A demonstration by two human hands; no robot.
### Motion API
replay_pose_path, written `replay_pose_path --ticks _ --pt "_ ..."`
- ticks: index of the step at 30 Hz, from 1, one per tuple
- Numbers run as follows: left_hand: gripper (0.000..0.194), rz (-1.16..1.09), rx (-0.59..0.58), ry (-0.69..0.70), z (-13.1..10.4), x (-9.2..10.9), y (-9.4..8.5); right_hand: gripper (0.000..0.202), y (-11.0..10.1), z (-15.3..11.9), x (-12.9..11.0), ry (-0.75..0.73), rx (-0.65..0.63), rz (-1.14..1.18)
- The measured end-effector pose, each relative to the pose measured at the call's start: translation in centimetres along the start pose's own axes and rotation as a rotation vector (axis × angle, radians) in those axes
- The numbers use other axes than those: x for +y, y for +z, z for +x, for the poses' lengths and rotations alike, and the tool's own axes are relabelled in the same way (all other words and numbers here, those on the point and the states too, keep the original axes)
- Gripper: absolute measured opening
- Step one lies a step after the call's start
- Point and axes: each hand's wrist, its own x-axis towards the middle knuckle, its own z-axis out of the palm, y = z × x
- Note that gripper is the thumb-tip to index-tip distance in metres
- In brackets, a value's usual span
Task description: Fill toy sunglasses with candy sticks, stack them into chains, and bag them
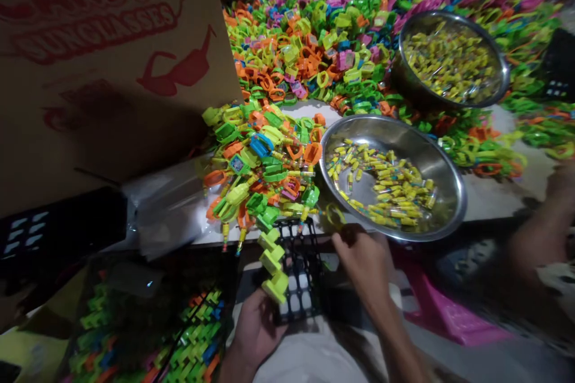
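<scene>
My left hand (257,326) is closed at the lower end of a black grid tray (297,269), near the lap. A row of yellow-green toy watches (273,260) stands along the tray's left side. Just below the near rim of a steel bowl (453,215), my right hand (363,251) has its fingers bent together at a yellow-green watch band (335,215). Small yellow-capped candy tubes (399,185) lie in that bowl. Left of it, a heap of mixed watches (265,161) with candy tubes attached covers the table edge.
A cardboard box (112,90) stands at the left, beside clear plastic bags (168,206). Behind are a second bowl (505,72) of tubes and a large watch pile (332,30). Filled trays (197,335) sit lower left. Another person's arm (539,221) is at right, above a pink stool (444,311).
</scene>
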Motion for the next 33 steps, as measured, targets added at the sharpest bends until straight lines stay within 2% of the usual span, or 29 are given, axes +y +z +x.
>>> replay_pose_path --ticks 3,6,9,12,14,17,21,24,29,33 --pt "0.049 0.012 0.008 -0.030 -0.5 0.1 1.0 0.026 -0.8 -1.4 1.7 0.038 -0.042 0.099" --pt "0.040 0.001 -0.025 -0.060 -0.8 0.2 1.3 0.040 -1.1 -4.8 2.0 0.131 -0.211 0.417" --pt "0.040 0.004 -0.073 -0.077 -0.7 0.3 0.9 0.054 -0.6 -8.7 0.6 0.284 -0.453 0.836" --pt "0.043 0.014 -0.089 -0.084 -0.5 0.3 0.5 0.053 0.8 -11.2 -1.3 0.306 -0.626 0.981" --pt "0.045 0.010 -0.058 -0.084 -0.6 0.2 0.5 0.043 2.0 -11.7 -2.1 0.220 -0.673 0.966" --pt "0.045 -0.005 -0.035 -0.043 -0.8 0.1 0.6 0.023 3.0 -11.3 -2.3 0.032 -0.649 0.851" --pt "0.047 -0.001 -0.061 -0.004 -0.8 -0.1 0.6 0.009 2.4 -11.0 -2.3 -0.140 -0.612 0.691" --pt "0.037 0.000 -0.079 0.029 -0.5 -0.5 0.3 0.005 1.5 -11.3 -3.1 -0.268 -0.642 0.573" --pt "0.011 0.002 -0.082 0.082 0.1 -1.1 -0.1 0.010 1.3 -11.4 -4.6 -0.291 -0.595 0.526" --pt "0.015 -0.020 -0.001 0.094 0.0 -1.3 0.0 0.012 0.6 -11.2 -5.2 -0.302 -0.613 0.503"
